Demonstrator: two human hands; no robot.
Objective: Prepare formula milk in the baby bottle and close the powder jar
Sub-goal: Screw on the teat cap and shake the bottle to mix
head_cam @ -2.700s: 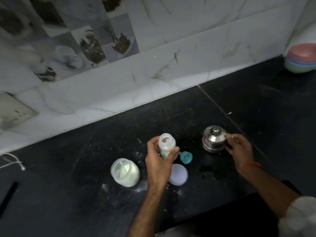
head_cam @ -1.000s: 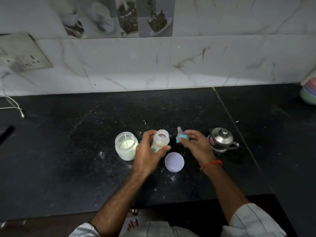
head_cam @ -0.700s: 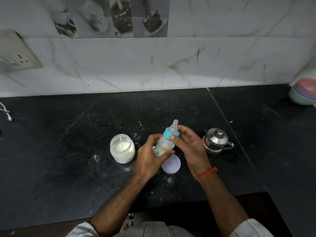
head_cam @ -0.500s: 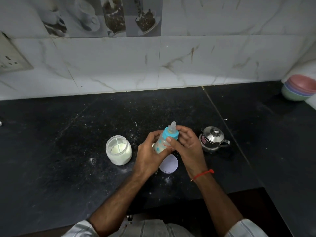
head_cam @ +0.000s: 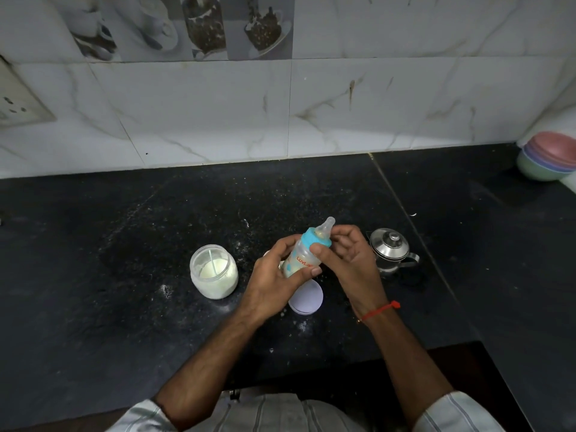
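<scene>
A small clear baby bottle (head_cam: pixel 301 257) with orange print is held tilted above the black counter. My left hand (head_cam: pixel 274 279) wraps its body from the left. My right hand (head_cam: pixel 346 260) has its thumb and fingers on the bottle's teal collar (head_cam: pixel 314 239), which carries a clear teat. To the left, the glass powder jar (head_cam: pixel 213 272) stands open with white powder and a thin scoop handle inside. Its pale lilac lid (head_cam: pixel 307 298) lies flat on the counter below my hands, partly hidden by my left hand.
A small lidded steel pot (head_cam: pixel 391 251) with a handle stands just right of my right hand. Stacked pastel bowls (head_cam: pixel 548 159) sit at the far right by the wall. Spilled powder dusts the black counter (head_cam: pixel 124 275). The marble-tiled wall holds a socket plate (head_cam: pixel 18 101).
My right hand left the steel pot, picked up the teal teat collar and set it on the bottle. It now grips the collar while my left hand keeps holding the bottle.
</scene>
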